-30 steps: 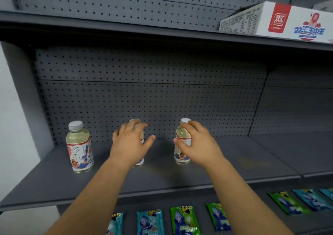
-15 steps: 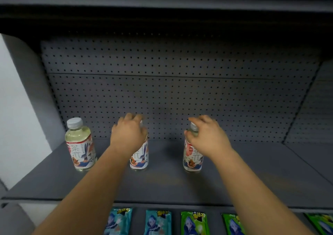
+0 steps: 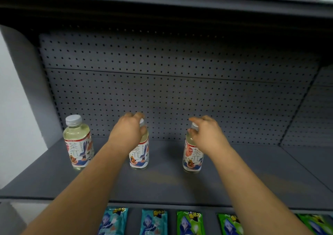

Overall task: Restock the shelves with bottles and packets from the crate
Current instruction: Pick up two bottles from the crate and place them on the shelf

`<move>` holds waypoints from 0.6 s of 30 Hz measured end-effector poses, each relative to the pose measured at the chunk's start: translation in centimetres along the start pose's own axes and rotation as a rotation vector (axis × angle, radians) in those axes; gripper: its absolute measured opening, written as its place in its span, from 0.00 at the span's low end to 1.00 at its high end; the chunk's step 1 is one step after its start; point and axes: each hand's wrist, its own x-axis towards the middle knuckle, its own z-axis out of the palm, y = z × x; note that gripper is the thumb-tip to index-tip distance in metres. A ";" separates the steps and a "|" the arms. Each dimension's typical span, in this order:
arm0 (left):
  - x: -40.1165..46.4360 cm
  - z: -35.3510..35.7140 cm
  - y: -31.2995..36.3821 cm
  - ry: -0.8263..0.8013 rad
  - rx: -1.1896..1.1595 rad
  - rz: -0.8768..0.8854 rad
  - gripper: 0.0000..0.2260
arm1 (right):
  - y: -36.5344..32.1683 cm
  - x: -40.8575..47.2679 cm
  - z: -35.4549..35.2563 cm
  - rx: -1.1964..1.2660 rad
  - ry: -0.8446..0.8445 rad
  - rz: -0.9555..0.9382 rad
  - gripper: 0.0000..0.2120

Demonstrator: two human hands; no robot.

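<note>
Bottles of pale tea with grey caps and white illustrated labels now stand three in a row on the grey metal shelf (image 3: 252,186): one at the left (image 3: 77,142), free of any hand, a middle one (image 3: 139,153) and a right one (image 3: 192,155). A second ago the middle and right bottles stood closer together, each wrapped round the shoulder; since then the right bottle has been slid outward, so the spacing looks more even, and both hands have climbed to the caps. The left hand (image 3: 128,133) curls over the top of the middle bottle, and the right hand (image 3: 207,133) pinches the cap of the right bottle with its fingertips. Both bottles sit upright with their bases on the shelf, so I judge the placing done and letting go near.

Each label carries the large characters 茶π above a drawing in orange and blue; the smaller print is too fine to read. On the shelf below lie flat teal packets (image 3: 115,222) and green packets (image 3: 189,223) with yellow lettering that is too blurred to read with certainty.
</note>
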 end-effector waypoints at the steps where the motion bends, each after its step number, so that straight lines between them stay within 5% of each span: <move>1: -0.1 -0.2 0.0 0.004 -0.006 0.011 0.17 | -0.3 -0.2 -0.1 0.005 0.012 -0.001 0.20; 7: -1.9 -2.6 0.3 0.090 0.056 0.074 0.16 | -2.5 -1.9 -1.1 0.087 0.135 -0.048 0.18; 18: -12.0 -10.8 0.4 0.194 0.154 -0.031 0.15 | -7.7 -8.6 -3.3 0.248 0.069 -0.244 0.16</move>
